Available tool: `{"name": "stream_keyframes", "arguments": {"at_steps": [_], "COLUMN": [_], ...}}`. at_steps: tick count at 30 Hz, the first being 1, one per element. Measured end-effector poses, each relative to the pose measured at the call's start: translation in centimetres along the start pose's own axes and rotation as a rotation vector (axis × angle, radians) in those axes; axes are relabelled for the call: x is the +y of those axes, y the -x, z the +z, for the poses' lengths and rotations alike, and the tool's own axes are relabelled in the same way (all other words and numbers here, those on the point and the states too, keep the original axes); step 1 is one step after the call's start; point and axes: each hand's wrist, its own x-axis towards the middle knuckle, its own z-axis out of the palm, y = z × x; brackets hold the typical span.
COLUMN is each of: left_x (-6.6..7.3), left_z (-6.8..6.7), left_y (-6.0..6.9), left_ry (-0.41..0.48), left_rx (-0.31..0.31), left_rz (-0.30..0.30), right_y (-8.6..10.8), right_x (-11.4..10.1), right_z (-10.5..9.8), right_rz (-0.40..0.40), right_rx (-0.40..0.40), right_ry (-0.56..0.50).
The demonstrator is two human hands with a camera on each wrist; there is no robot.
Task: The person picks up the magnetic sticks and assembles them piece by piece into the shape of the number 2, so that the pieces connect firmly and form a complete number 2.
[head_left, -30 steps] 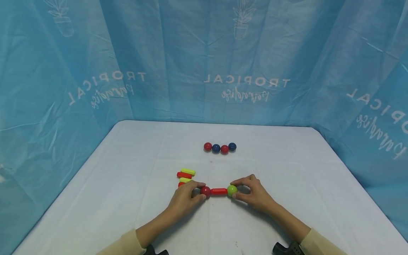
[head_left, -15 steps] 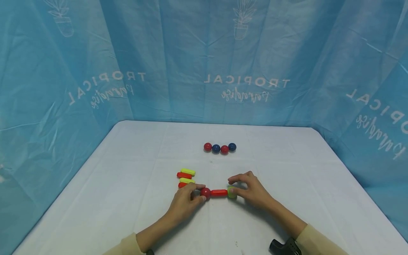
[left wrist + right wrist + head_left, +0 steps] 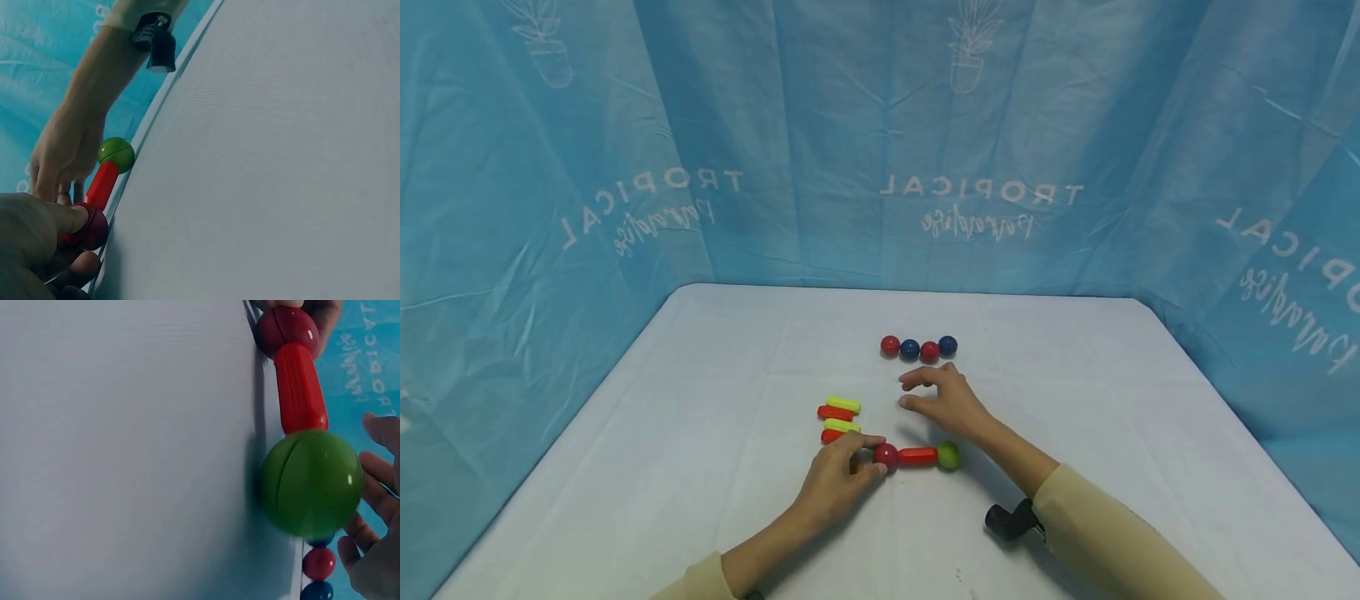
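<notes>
My left hand (image 3: 838,477) pinches a dark red ball (image 3: 886,457) between thumb and fingers. A red stick (image 3: 917,456) joins that ball to a green ball (image 3: 948,455) on its right, making one straight piece low over the table; the right wrist view shows the green ball (image 3: 312,482) close up. Holding nothing, my right hand (image 3: 951,402) hovers beyond the stick with thumb and fingers apart. It is a little short of a row of red and blue balls (image 3: 929,352). In the left wrist view, my left thumb presses on the red ball (image 3: 90,228).
Several yellow and red sticks (image 3: 841,405) lie in a small stack just beyond my left hand. The white table (image 3: 737,367) is backed by a blue printed curtain (image 3: 820,150). A black wrist camera mount (image 3: 1011,521) hangs under my right forearm.
My right hand has let go of the green ball and moved forward and left toward the row of balls. My left hand still grips the red ball, almost in the same place.
</notes>
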Motion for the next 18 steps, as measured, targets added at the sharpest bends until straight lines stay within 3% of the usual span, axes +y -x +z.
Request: {"name": "stream_keyframes", "arguments": {"at_steps": [6, 18], "left_x": [-0.2, -0.3], "left_z": [0.1, 0.1], "left_y": [-0.1, -0.1], "left_ry": [0.015, -0.002], "left_rx": [0.003, 0.021], "left_rz": [0.020, 0.049], "right_y": [-2.1, -4.0], "right_x": [-1.4, -3.3], "right_z": [1.5, 3.8], "right_rz": [-0.055, -0.015], "right_rx": [-0.021, -0.108], "right_ry": [-0.004, 0.033]}}
